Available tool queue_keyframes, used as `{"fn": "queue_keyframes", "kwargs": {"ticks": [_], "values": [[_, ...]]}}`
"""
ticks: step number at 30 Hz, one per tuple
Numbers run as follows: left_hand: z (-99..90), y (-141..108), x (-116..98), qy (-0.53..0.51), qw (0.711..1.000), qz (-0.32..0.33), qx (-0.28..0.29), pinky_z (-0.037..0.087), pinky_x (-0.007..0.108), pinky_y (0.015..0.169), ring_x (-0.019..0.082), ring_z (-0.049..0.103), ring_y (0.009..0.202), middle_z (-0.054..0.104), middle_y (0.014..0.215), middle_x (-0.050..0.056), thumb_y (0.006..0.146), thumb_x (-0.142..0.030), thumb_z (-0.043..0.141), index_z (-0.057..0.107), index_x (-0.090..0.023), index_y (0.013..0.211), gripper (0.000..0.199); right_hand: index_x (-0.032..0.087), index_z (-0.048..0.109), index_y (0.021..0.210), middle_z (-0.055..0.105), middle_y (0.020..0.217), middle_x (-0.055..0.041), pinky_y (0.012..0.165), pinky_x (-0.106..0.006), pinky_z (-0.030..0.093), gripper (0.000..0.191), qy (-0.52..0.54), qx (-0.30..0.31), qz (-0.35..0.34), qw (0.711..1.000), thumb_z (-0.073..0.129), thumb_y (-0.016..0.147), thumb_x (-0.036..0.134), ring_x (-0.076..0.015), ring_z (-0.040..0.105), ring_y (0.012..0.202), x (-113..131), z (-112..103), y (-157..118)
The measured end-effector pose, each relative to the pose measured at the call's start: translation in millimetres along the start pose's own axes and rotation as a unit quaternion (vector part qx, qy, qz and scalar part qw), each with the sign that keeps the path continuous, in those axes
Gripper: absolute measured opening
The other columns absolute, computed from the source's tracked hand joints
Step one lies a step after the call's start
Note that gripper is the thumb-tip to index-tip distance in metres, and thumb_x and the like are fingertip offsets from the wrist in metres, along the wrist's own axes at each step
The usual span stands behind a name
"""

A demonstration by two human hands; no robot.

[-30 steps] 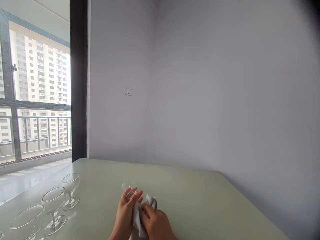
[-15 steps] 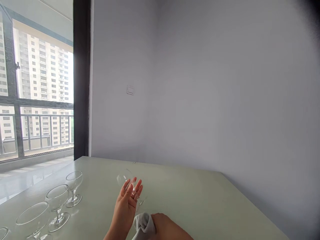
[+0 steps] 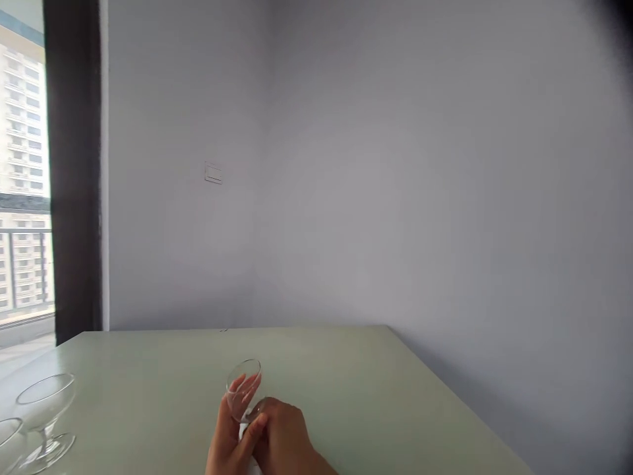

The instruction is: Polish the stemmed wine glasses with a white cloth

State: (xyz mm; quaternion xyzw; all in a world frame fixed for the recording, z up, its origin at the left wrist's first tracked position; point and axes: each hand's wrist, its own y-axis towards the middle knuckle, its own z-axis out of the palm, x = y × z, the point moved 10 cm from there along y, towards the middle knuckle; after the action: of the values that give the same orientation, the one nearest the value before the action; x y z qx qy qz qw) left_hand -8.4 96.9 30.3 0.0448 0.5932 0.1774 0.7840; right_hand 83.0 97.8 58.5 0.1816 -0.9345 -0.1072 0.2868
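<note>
Our two hands are together low in the middle of the view. The left hand (image 3: 226,439) cradles a clear, round-bowled stemmed glass (image 3: 238,401), its fingers visible through the bowl and its thumb in front. The right hand (image 3: 285,425) is curled at the lower end of the glass; we cannot tell whether its fingers grip glass or cloth. The glass is held tilted above the pale green, smooth surface (image 3: 346,396). Only scraps of a whitish fabric cloth (image 3: 254,467) show between our hands.

Toward the left edge stands an upright, clear glass goblet (image 3: 45,409), with a second clear goblet (image 3: 8,445) just beside it, cut off by the view; these stand in the way on that side. Beyond the far edge rises a plain grey wall (image 3: 395,198) with a white rectangular switch (image 3: 213,173).

Half a second ago our right hand was apart with the cloth bunched in it; now it has joined the left at the glass. Our view has swung right, so fewer goblets show.

Green surface stretches from our hands to the far edge and to the slanting right edge, giving room that way.
</note>
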Motion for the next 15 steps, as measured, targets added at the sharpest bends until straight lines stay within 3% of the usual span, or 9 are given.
{"fn": "queue_keyframes", "kwargs": {"ticks": [2, 4, 5, 7, 10, 15], "values": [[-1.5, 2, 3, 0.093, 0.995, 0.033, 0.007, 0.022, 0.038, 0.107, 0.026, 0.03, 0.131, 0.044, 0.137, 0.005, 0.072, -0.048, 0.06, 0.043, -0.029, 0.123, 0.057, 0.024, 0.067, 0.075, 0.069, 0.073, 0.0014, 0.055, -0.022, 0.037, 0.013, 0.012, -0.016, 0.027, 0.999, 0.055, 0.074, 0.029, -0.0154, 0.062, 0.065, -17, -5, 6], [-3.9, 7, 18, 0.216, 0.976, 0.022, 0.027, 0.026, 0.04, 0.106, 0.025, 0.033, 0.129, 0.042, 0.138, 0.007, 0.075, -0.05, 0.053, 0.035, -0.027, 0.129, 0.062, 0.023, 0.066, 0.075, 0.069, 0.074, 0.0015, 0.061, -0.021, 0.038, 0.011, 0.016, -0.053, 0.075, 0.996, 0.057, 0.074, 0.029, -0.0149, 0.063, 0.07, -47, -20, 14], [-4.1, 10, 28, 0.288, 0.956, 0.009, 0.047, 0.028, 0.041, 0.104, 0.025, 0.035, 0.128, 0.042, 0.138, 0.008, 0.076, -0.05, 0.05, 0.033, -0.024, 0.131, 0.063, 0.022, 0.066, 0.075, 0.07, 0.075, 0.0007, 0.065, -0.021, 0.039, 0.011, 0.012, -0.075, 0.108, 0.991, 0.056, 0.076, 0.027, -0.0149, 0.063, 0.073, -68, -30, 18], [-2.1, 12, 53, 0.441, 0.891, -0.024, 0.106, 0.03, 0.042, 0.102, 0.026, 0.037, 0.125, 0.043, 0.136, 0.01, 0.077, -0.045, 0.046, 0.037, -0.019, 0.13, 0.06, 0.019, 0.065, 0.077, 0.07, 0.079, -0.0026, 0.069, -0.023, 0.04, 0.013, -0.001, -0.099, 0.16, 0.982, 0.054, 0.079, 0.025, -0.016, 0.063, 0.078, -111, -44, 27], [2.5, 11, 80, 0.554, 0.811, -0.05, 0.179, 0.033, 0.038, 0.099, 0.025, 0.039, 0.124, 0.046, 0.134, 0.009, 0.078, -0.035, 0.042, 0.042, -0.017, 0.128, 0.053, 0.016, 0.062, 0.076, 0.068, 0.075, -0.0034, 0.067, -0.026, 0.043, 0.016, -0.018, -0.107, 0.226, 0.968, 0.051, 0.084, 0.024, -0.0151, 0.062, 0.071, -173, -53, 38], [5.3, 11, 86, 0.558, 0.801, -0.075, 0.203, 0.035, 0.035, 0.096, 0.023, 0.041, 0.122, 0.045, 0.135, 0.008, 0.079, -0.032, 0.039, 0.042, -0.018, 0.128, 0.051, 0.015, 0.06, 0.087, 0.063, 0.083, -0.0013, 0.07, -0.033, 0.049, 0.022, -0.039, -0.09, 0.291, 0.952, 0.05, 0.089, 0.035, -0.0132, 0.06, 0.073, -238, -47, 44]]}}
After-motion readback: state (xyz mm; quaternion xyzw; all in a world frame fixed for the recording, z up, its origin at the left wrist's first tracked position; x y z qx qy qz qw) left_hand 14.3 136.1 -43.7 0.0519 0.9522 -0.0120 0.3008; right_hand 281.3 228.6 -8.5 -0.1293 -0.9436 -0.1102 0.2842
